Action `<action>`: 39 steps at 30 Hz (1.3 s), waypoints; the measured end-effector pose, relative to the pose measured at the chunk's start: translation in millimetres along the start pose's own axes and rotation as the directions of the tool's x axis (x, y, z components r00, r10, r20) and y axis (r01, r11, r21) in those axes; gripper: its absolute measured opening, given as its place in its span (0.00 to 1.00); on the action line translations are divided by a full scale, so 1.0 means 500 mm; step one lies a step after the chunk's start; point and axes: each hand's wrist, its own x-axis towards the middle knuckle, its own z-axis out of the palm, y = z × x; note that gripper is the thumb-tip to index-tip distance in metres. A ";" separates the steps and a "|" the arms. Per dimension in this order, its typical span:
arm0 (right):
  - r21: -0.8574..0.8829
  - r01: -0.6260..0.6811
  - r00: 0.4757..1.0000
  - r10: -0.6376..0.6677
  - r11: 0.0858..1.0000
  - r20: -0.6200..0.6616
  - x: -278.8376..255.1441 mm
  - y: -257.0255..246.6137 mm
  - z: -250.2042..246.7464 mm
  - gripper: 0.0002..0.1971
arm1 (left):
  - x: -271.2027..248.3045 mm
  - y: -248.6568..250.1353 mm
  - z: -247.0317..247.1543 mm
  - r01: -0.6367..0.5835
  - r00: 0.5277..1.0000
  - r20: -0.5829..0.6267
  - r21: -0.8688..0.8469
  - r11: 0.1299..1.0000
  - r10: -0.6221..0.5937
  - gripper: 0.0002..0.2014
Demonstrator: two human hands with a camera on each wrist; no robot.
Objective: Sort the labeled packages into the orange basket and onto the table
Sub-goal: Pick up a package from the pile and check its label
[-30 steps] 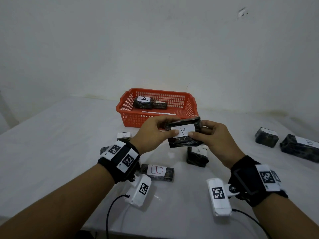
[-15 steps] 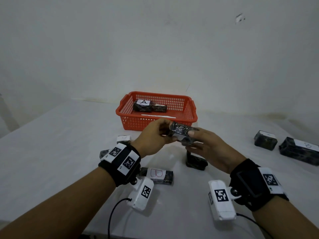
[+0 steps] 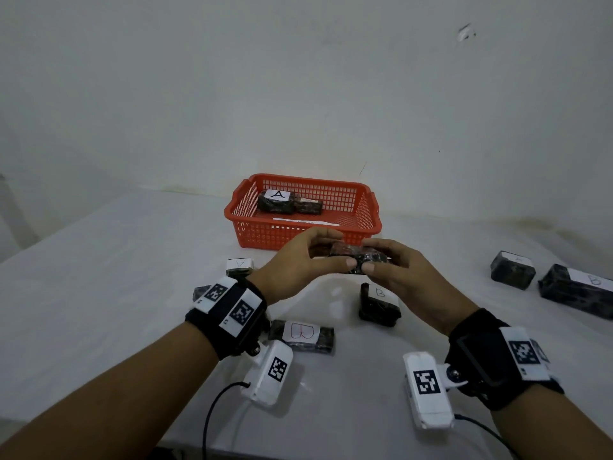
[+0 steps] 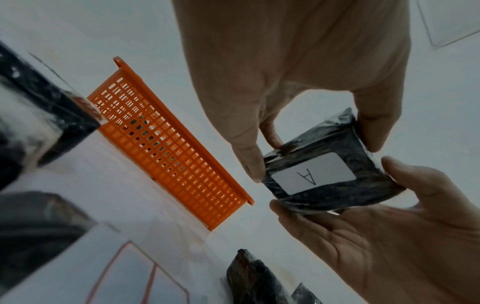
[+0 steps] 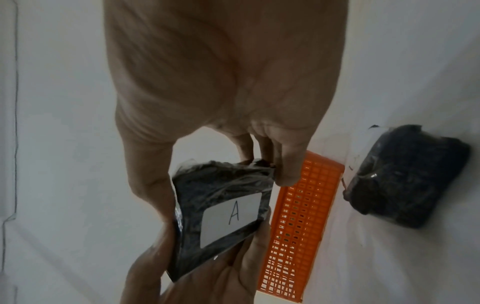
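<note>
Showing a pale plaster wall (image 3: 298,94) filling the background. Carrying a chipped spot (image 3: 466,31) high on the right and a thin dark crack (image 3: 363,168) lower down near the middle. Turning yellowish in a stain (image 3: 530,224) along the wall's foot on the right. Hanging in the foreground: two black wristbands (image 3: 229,313) with square coded markers, two white camera units (image 3: 270,373) beneath them, each trailing a black cable (image 3: 215,410).

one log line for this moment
phase: sorting | held: A package | left hand + right hand: both grip it | place: above table, before orange basket | label: faces down
</note>
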 end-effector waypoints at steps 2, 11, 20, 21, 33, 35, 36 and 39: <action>0.003 0.018 0.999 -0.018 1.000 -0.029 0.000 -0.001 -0.002 0.37 | -0.002 0.000 0.001 -0.008 1.000 0.003 -0.007 1.000 0.008 0.32; -0.078 0.005 0.999 -0.008 0.997 -0.035 -0.004 -0.003 -0.005 0.34 | -0.006 0.003 0.005 -0.025 0.999 0.023 0.009 1.000 0.024 0.33; -0.195 0.014 1.000 -0.014 0.981 0.001 -0.011 -0.007 -0.012 0.44 | -0.011 0.005 0.009 0.004 0.994 0.106 0.064 0.998 -0.011 0.24; -0.193 0.017 1.000 -0.014 0.981 0.016 -0.012 -0.006 -0.010 0.45 | -0.011 0.004 0.011 0.001 0.996 0.087 0.073 0.997 -0.007 0.25; -0.179 0.034 0.999 -0.034 0.983 0.003 -0.014 -0.002 -0.017 0.43 | -0.007 0.008 0.014 -0.009 0.996 0.094 0.079 0.997 0.002 0.34; -0.174 0.016 1.000 -0.014 0.985 0.013 -0.015 -0.003 -0.016 0.42 | -0.004 0.003 0.011 -0.008 0.999 0.050 0.079 0.997 0.004 0.40; -0.171 0.010 1.000 -0.009 0.985 0.005 -0.015 -0.005 -0.015 0.41 | -0.004 0.002 0.010 -0.006 0.999 0.044 0.070 0.998 0.003 0.38; -0.205 0.009 1.000 -0.014 0.979 -0.022 -0.018 -0.007 -0.015 0.38 | -0.007 0.005 0.008 0.017 0.996 0.088 0.065 0.998 -0.022 0.33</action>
